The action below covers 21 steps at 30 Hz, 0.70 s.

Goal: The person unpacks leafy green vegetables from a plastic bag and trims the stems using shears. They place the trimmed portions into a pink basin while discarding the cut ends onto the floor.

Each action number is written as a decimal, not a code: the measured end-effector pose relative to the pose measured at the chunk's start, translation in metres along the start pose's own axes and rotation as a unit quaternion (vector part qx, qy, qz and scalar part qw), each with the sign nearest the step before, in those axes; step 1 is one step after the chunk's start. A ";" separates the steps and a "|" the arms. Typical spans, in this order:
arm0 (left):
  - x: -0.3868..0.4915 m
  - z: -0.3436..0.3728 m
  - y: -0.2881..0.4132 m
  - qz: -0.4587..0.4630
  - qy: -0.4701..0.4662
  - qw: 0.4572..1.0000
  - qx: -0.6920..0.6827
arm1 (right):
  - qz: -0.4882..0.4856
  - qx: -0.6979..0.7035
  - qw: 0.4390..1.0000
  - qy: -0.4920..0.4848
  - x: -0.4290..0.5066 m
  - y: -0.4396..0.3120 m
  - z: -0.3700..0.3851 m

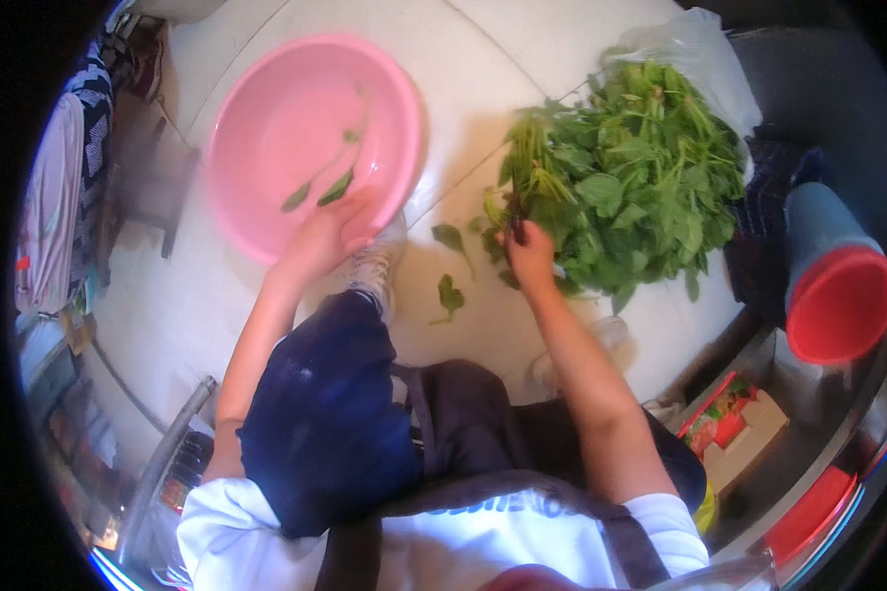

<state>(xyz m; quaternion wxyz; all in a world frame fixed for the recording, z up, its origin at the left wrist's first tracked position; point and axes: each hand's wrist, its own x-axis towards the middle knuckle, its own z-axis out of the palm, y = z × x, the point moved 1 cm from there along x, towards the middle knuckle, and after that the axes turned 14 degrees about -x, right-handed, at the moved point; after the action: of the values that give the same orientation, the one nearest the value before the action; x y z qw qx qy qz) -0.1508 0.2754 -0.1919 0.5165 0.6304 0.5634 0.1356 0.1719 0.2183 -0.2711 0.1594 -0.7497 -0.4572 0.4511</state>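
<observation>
My left hand [332, 230] is at the near rim of a pink plastic basin [281, 125] on the floor. Green leafy stems [336, 188] lie by its fingertips inside the basin; whether the fingers hold them is unclear. My right hand [532, 255] is closed around a dark-handled tool [517, 225], its kind not clear, at the left edge of a large heap of leafy greens [628, 170]. Loose leaves [450, 295] lie on the floor between basin and heap.
A clear plastic bag [698, 66] touches the heap's far side. A blue and red plastic container [843, 303] and a cardboard box [754, 443] stand on the right. A small dark stool [148, 177] is at the left, and a metal rail [166, 458] at lower left.
</observation>
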 end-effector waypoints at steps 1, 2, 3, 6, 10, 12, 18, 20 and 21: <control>-0.002 -0.001 0.003 -0.013 0.001 0.988 -0.157 | -0.007 0.038 0.999 -0.017 -0.019 -0.016 -0.016; -0.006 -0.005 0.024 -0.029 -0.027 0.980 -0.195 | -0.013 0.075 0.997 -0.031 -0.037 -0.026 -0.033; -0.010 -0.010 0.048 -0.046 -0.053 0.971 -0.230 | -0.023 0.112 0.992 -0.044 -0.056 -0.038 -0.052; -0.045 -0.034 0.199 -0.026 -0.167 0.985 -0.032 | 0.009 0.154 0.982 -0.109 -0.117 -0.078 -0.123; -0.096 -0.027 0.286 0.224 -0.237 0.945 0.020 | -0.070 0.205 0.972 -0.091 -0.199 -0.134 -0.184; -0.116 -0.010 0.308 0.291 -0.226 0.930 0.006 | -0.117 0.232 0.963 -0.069 -0.232 -0.158 -0.198; -0.158 0.072 0.350 0.290 0.075 0.948 -0.111 | -0.217 0.300 0.928 0.032 -0.265 -0.160 -0.204; -0.144 0.081 0.316 0.264 0.113 0.929 -0.233 | -0.245 0.311 0.918 -0.016 -0.273 -0.179 -0.191; -0.130 0.094 0.301 0.282 0.159 0.870 -0.372 | -0.249 0.313 0.916 -0.029 -0.279 -0.185 -0.192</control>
<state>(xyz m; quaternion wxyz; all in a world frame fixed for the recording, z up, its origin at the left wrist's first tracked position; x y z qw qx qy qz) 0.0491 0.1688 0.0635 0.5562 0.4930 0.3443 0.5736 0.1807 0.1181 0.1011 0.4795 -0.5100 -0.4691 0.5385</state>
